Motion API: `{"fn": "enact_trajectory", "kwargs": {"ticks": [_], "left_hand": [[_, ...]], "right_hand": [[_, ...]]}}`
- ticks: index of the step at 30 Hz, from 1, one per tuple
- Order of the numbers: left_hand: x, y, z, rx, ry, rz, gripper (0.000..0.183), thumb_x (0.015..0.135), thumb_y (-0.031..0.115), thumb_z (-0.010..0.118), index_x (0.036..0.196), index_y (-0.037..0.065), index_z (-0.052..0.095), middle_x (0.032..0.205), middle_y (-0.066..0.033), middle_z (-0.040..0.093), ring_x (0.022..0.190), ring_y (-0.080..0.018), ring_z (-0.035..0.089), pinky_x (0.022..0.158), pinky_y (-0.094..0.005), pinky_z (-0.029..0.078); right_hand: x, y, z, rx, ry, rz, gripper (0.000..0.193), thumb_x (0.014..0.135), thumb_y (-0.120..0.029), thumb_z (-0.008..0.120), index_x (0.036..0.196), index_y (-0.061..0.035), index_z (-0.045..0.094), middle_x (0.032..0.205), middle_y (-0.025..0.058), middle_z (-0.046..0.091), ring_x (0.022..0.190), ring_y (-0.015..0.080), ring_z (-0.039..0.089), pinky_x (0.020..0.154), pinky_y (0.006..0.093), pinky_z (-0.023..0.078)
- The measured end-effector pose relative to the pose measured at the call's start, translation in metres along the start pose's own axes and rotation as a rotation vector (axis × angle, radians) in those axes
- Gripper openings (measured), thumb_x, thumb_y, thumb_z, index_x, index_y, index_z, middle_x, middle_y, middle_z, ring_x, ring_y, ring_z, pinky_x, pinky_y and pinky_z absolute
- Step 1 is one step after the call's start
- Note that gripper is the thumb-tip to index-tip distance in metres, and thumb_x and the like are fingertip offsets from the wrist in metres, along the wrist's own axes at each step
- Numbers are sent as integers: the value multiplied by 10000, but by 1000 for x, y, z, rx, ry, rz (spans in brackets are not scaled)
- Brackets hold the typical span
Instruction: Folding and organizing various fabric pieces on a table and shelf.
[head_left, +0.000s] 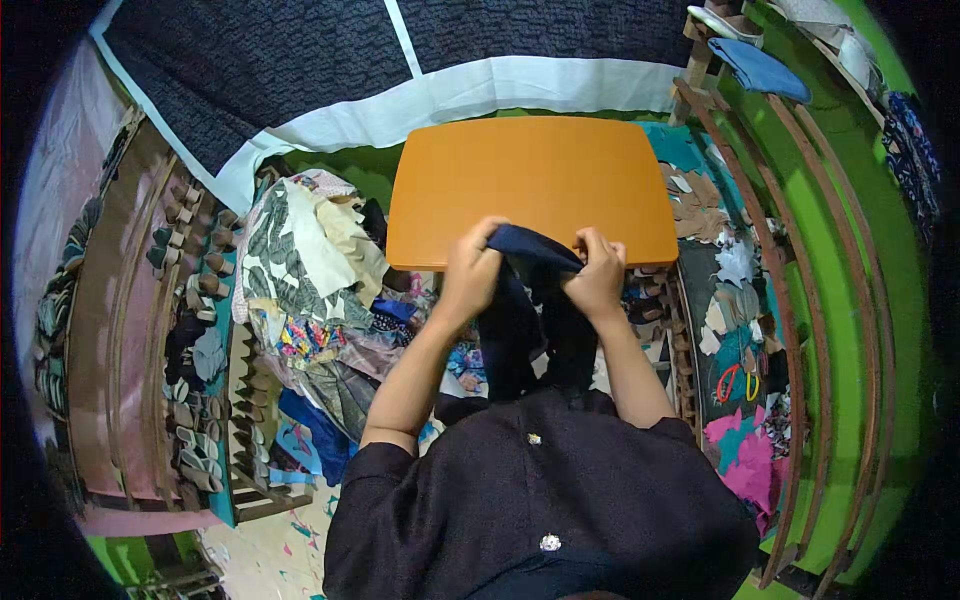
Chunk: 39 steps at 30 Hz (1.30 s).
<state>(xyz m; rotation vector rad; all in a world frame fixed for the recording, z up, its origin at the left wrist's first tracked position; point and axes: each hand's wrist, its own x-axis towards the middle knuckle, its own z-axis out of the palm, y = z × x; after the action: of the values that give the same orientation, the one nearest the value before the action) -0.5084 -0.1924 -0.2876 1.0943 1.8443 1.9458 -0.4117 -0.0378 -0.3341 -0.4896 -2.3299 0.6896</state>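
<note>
- left hand (470, 275) has its grip pinched on one end of a dark navy cloth (530, 300)
- right hand (597, 275) pinches the other end
- cloth hangs between them at the near edge of the orange desk (530, 180)
- fabric scraps (310, 270) heaped to the left

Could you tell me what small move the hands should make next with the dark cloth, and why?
Probably lift the dark blue cloth forward onto the orange table. The left hand and right hand grip its top edge at the table's near edge, while the rest hangs down unsupported.
</note>
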Motion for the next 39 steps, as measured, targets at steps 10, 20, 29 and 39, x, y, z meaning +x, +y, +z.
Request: {"fn": "enact_trajectory", "kwargs": {"ticks": [10,20,29,39], "left_hand": [[24,17,-53,414,352,204,337,651,-33,362,924,-38,559,812,-142,582,779,-247,564,745,-297,433],[47,43,-94,402,396,248,240,734,-20,389,917,-3,543,817,-49,539,735,-120,500,683,-228,411],[67,45,3,435,71,250,173,769,24,427,891,-19,542,739,-95,548,713,-150,517,680,-269,413],[123,89,-27,179,281,280,185,797,49,390,827,-16,560,689,2,515,609,-68,446,552,-210,368]], "right_hand": [[-44,67,-20,-371,85,218,503,593,5,560,1078,-93,469,1100,79,482,1054,268,446,963,485,223],[-84,158,-72,71,189,296,162,658,-8,526,807,-32,588,794,106,602,778,249,580,775,338,427],[-22,1,4,336,-181,-120,703,609,-268,755,1179,-25,423,1129,170,490,1077,312,469,924,385,364],[-40,37,89,31,-8,-11,419,674,-259,684,988,-15,555,939,156,582,952,336,517,862,419,354]]}}
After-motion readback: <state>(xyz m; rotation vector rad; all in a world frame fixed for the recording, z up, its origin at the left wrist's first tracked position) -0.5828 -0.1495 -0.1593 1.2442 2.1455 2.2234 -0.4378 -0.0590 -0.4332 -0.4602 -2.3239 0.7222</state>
